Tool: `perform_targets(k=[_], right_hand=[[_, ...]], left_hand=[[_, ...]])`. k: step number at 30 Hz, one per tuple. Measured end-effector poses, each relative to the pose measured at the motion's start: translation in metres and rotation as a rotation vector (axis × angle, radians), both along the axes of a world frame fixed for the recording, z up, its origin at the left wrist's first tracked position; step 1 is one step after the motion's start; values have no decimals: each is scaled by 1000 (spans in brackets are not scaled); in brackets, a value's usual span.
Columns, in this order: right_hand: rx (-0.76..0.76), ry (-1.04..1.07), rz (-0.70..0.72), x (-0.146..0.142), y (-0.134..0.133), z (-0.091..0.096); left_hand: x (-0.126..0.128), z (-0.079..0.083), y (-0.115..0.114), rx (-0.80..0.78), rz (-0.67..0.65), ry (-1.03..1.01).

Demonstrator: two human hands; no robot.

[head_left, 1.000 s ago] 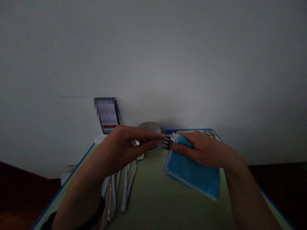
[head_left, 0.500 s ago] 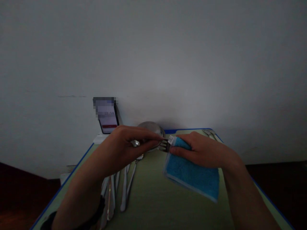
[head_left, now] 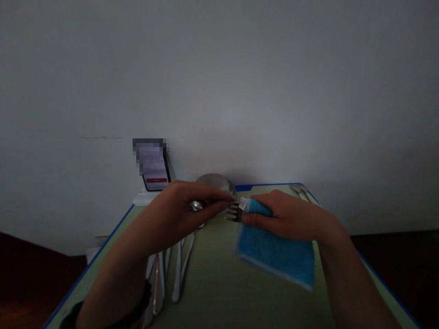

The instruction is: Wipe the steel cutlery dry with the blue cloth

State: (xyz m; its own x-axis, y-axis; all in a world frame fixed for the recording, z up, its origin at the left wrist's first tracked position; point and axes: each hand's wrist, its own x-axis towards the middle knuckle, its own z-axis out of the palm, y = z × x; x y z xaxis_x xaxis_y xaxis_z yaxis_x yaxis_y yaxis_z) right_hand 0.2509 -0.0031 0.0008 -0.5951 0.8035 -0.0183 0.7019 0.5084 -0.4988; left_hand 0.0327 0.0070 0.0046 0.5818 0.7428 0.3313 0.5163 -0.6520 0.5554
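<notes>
Mid-pic, your R hand [head_left: 286, 214] pinches blue cloth [head_left: 274, 256] w/ fork [head_left: 237, 212] poking out. L hand [head_left: 180, 203] near it; can't tell if pinching.

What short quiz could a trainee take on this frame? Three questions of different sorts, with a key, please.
1. True or false: the right hand holds the blue cloth.
2. Which utensil pokes out from the blue cloth toward the left hand?
3. In the picture, the phone is: A, right of the blue cloth; B, left of the blue cloth; C, directly below the blue cloth.

Key: 1, true; 2, a fork; 3, B.
</notes>
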Motion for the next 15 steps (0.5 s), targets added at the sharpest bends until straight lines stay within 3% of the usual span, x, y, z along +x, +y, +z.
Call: perform_targets(k=[9,15], right_hand=[[41,19,-5,-1,0,0],[34,56,-1,2,0,-1]], left_hand=[[6,1,-2,-49,10,54],[6,2,-2,-28,140,136]])
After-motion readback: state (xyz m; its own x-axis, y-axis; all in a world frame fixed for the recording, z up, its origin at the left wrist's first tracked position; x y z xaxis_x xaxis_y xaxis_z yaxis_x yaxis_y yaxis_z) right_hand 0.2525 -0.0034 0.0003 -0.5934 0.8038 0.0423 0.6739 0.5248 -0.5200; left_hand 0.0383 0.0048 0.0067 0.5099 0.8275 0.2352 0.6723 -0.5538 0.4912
